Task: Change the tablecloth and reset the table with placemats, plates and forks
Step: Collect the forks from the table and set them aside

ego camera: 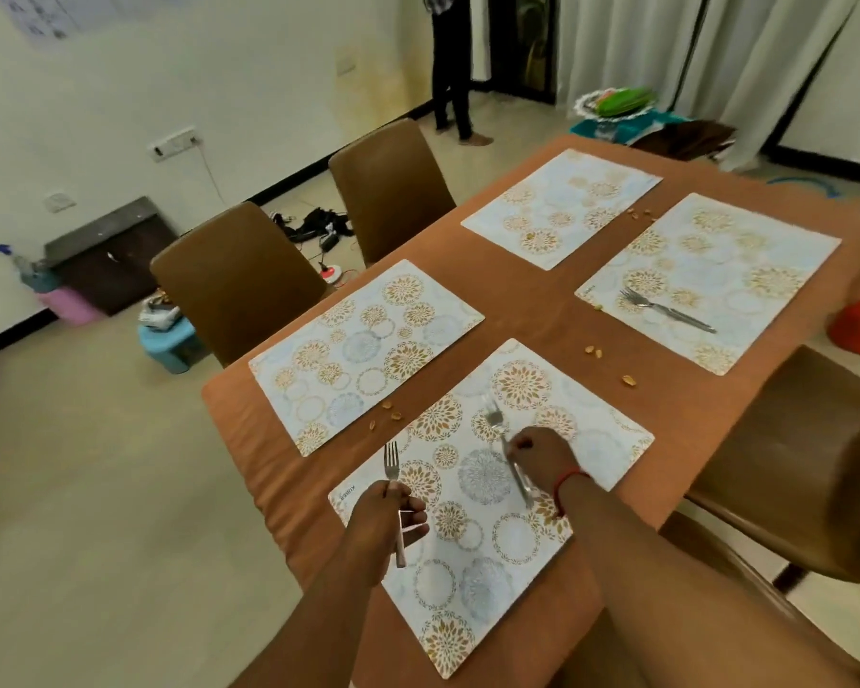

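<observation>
My left hand [386, 513] has its grip closed around a fork [395, 494]; my right hand [542, 451] pinches a second fork [510, 451], both over the placemat [472, 494] at the tabletop's [269, 469] near corner. The right pinch looks light, so that fork could slip, land crooked, or nudge the mat askew toward the edge.

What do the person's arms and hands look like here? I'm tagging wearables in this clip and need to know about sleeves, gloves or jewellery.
Both forearms are bare as far as the frame shows: no sleeves and no gloves. The right hand has a thin red thread band around its wrist. The left hand shows no band, watch or ring that I can make out.
</observation>
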`<action>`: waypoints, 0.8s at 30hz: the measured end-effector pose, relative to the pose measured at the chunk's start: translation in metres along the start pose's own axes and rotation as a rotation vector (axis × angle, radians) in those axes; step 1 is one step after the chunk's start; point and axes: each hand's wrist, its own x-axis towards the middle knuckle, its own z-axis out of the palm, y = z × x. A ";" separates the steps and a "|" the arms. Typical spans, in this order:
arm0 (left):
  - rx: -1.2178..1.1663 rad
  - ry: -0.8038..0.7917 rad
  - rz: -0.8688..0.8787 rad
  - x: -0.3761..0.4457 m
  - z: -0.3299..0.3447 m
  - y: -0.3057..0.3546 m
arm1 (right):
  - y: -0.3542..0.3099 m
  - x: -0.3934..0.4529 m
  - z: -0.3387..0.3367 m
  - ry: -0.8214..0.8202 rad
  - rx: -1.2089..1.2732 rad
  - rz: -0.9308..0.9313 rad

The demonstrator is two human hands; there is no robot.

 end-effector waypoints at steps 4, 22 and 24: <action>0.012 -0.101 0.055 -0.009 0.023 0.007 | -0.022 -0.062 0.029 -0.037 0.180 -0.089; 0.414 -0.806 0.108 -0.186 0.111 -0.105 | 0.037 -0.352 0.025 0.732 0.320 0.291; 0.480 -0.827 0.100 -0.221 0.123 -0.134 | 0.062 -0.392 0.021 0.755 0.303 0.337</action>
